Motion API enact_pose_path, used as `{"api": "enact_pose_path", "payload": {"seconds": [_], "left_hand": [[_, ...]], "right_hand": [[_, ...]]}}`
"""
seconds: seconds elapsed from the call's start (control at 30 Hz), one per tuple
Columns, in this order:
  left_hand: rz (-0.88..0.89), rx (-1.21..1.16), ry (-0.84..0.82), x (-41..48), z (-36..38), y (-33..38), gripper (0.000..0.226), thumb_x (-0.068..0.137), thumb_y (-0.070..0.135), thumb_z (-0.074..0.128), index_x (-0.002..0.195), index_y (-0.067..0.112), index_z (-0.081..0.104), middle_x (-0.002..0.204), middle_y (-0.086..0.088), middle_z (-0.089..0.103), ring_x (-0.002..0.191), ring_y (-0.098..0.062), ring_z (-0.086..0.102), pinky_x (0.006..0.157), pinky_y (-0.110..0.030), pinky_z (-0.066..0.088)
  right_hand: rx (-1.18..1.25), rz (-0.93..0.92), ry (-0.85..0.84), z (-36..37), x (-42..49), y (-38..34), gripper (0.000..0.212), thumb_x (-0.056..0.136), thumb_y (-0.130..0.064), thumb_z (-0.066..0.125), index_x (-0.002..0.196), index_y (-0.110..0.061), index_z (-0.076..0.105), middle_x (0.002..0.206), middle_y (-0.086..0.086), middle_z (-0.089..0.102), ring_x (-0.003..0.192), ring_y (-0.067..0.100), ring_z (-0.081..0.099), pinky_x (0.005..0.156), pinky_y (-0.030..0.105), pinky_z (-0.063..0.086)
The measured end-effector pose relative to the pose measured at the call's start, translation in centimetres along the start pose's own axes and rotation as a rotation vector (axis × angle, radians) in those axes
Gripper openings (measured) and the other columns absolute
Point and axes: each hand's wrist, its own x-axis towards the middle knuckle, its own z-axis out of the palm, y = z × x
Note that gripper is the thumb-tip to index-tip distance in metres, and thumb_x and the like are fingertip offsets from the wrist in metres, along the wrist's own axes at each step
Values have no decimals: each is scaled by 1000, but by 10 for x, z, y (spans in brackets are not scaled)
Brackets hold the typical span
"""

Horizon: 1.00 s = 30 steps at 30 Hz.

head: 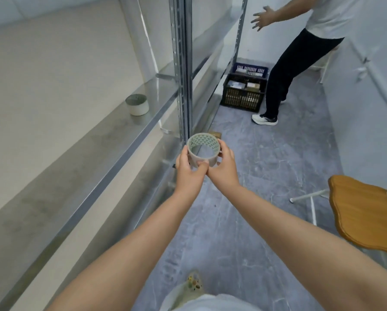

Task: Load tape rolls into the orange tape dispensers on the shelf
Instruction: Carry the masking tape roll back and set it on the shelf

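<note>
A clear tape roll (207, 143) with a patterned inner core is held in front of me, over the floor beside the metal shelf. My left hand (189, 168) grips its left side, thumb on the outer face. My right hand (224, 167) holds its right side, fingers curled under it. A second tape roll (137, 104) stands upright on the grey shelf board (76, 158) to the left. No orange tape dispenser is in view.
The shelf's metal upright (183, 70) stands just behind the held roll. Another person (300, 63) stands at the far end by a black crate (243, 93) and a blue crate (251, 69). A wooden stool seat (365, 212) is at the right.
</note>
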Motion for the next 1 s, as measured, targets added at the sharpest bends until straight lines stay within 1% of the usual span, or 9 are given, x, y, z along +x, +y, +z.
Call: {"api": "enact_pose_path", "payload": {"seconds": [0.1, 0.2, 0.33, 0.5, 0.57, 0.7, 0.77, 0.83, 1.0], "left_hand": [[19, -41, 19, 52, 12, 10, 56, 90, 20, 54, 142, 22, 33, 147, -2, 30, 125, -7, 36, 106, -27, 33], [-71, -151, 64, 95, 21, 10, 47, 95, 26, 43, 142, 22, 34, 147, -2, 36, 132, -15, 40, 111, -40, 36], [-127, -252, 157, 153, 29, 7, 42, 97, 31, 36, 139, 23, 37, 145, -2, 40, 130, -13, 42, 109, -35, 37], [-132, -296, 335, 219, 47, 15, 44, 99, 33, 32, 140, 18, 38, 147, -1, 38, 134, -12, 38, 113, -35, 31], [-132, -331, 389, 243, 53, 22, 41, 99, 32, 30, 135, 21, 46, 140, 5, 48, 128, -3, 43, 100, -21, 39], [-122, -405, 409, 282, 65, 37, 37, 99, 27, 25, 118, 28, 56, 88, 33, 69, 81, 23, 59, 58, 3, 43], [-161, -401, 450, 300, 64, 39, 38, 99, 32, 24, 126, 28, 51, 105, 31, 66, 96, 19, 57, 77, 1, 39], [-224, -390, 499, 316, 57, 35, 43, 98, 39, 24, 134, 31, 46, 136, 17, 51, 125, 2, 42, 101, -21, 23], [-251, -362, 550, 362, 35, 26, 38, 97, 43, 23, 109, 44, 59, 116, 33, 57, 124, -2, 43, 112, -36, 17]], "right_hand": [[1, -15, 3, 3, 51, -5, 73, 67, -24, 76, 131, -27, 40, 129, 2, 40, 120, 17, 47, 104, 37, 43], [-10, -35, -53, 8, 93, -4, 76, 64, -30, 77, 130, -26, 41, 128, 3, 42, 119, 15, 46, 104, 37, 43], [9, -68, -137, 19, 157, 1, 76, 63, -23, 79, 130, -22, 42, 127, 4, 42, 122, 18, 45, 104, 40, 43], [14, -127, -314, 33, 245, 9, 74, 63, -23, 78, 129, -23, 44, 126, 6, 45, 113, 7, 46, 100, 24, 40], [3, -172, -402, 36, 280, 9, 74, 63, -23, 79, 129, -24, 44, 125, 5, 44, 113, 10, 48, 101, 27, 40], [-21, -236, -580, 45, 340, 8, 70, 64, -22, 76, 126, -25, 44, 121, 1, 43, 110, 11, 49, 104, 35, 42], [-34, -257, -646, 55, 363, 5, 71, 65, -23, 76, 128, -24, 43, 123, 1, 44, 112, 12, 48, 103, 33, 41], [-60, -263, -694, 69, 380, 2, 77, 67, -25, 76, 134, -21, 38, 128, 4, 43, 115, 14, 47, 100, 27, 38], [-108, -276, -783, 109, 418, 1, 81, 69, -25, 75, 138, -18, 33, 137, 8, 42, 129, 21, 40, 109, 41, 37]]}}
